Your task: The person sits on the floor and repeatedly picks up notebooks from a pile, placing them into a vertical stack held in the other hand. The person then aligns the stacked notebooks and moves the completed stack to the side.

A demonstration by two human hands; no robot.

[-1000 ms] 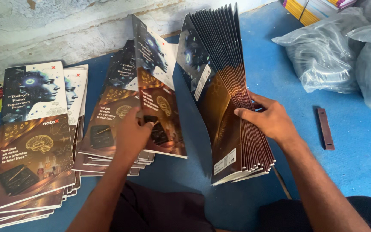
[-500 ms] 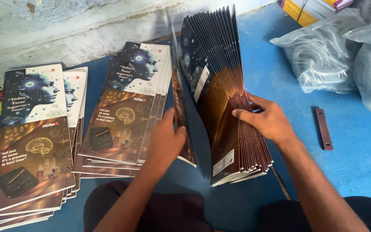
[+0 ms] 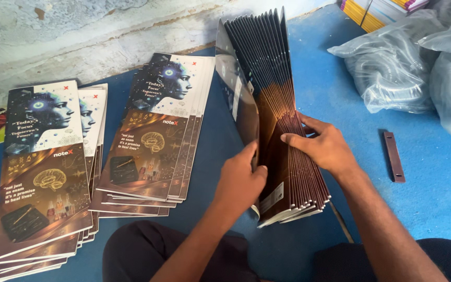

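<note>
Standing on edge on the blue floor (image 3: 434, 203), a fanned bundle of glossy brown covers (image 3: 283, 130) leans between both hands. The right hand (image 3: 323, 147) lies across the fan's outer sheets, fingers spread and curled over their edges. The left hand (image 3: 242, 177) pinches the nearest cover, thumb on the front face and fingers tucked behind it, peeling it away from the rest. Left of the bundle lie two flat stacks of the same shiny printed covers: the near stack (image 3: 155, 133) just beside the left hand, the far stack (image 3: 40, 167) at the frame's left edge, each showing a pale head profile above a brown panel with a golden brain. Crinkled clear plastic bags (image 3: 392, 62) sit at upper right, and a small brown strip (image 3: 394, 156) lies flat beside the right forearm.
</note>
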